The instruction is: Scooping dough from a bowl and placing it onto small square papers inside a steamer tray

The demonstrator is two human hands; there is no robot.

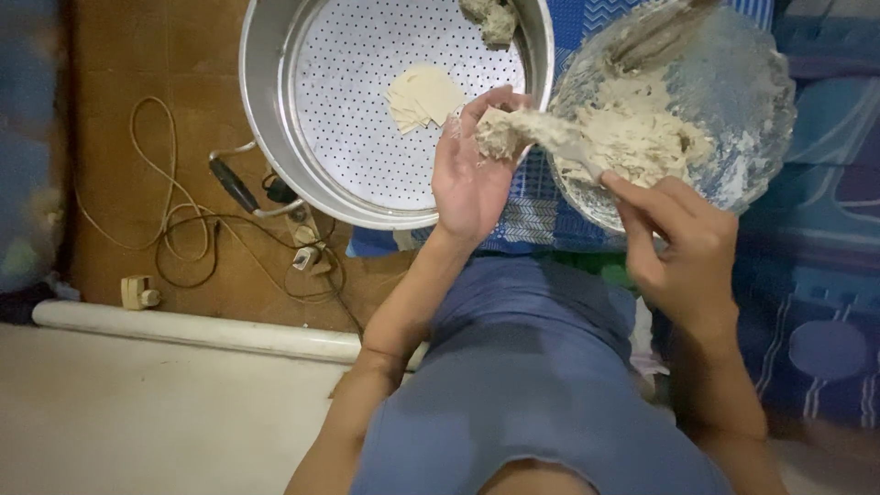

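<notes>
A lump of filling (pixel 502 134) is sitting in the open left hand (pixel 472 170), just left of the glass bowl (pixel 752 110). The right hand (pixel 683 243) is pinching a spoon (pixel 559 137) that is touching the lump. The metal steamer tray (pixel 367 110) is lying left of the bowl.

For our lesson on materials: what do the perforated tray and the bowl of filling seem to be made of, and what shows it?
Perforated tray: metal, likely steel or aluminium; silvery, dull sheen, rows of punched holes.
Bowl: probably clear glass or plastic; the blue cloth shows through its smeared wall. Which of the two cannot be told.
</notes>
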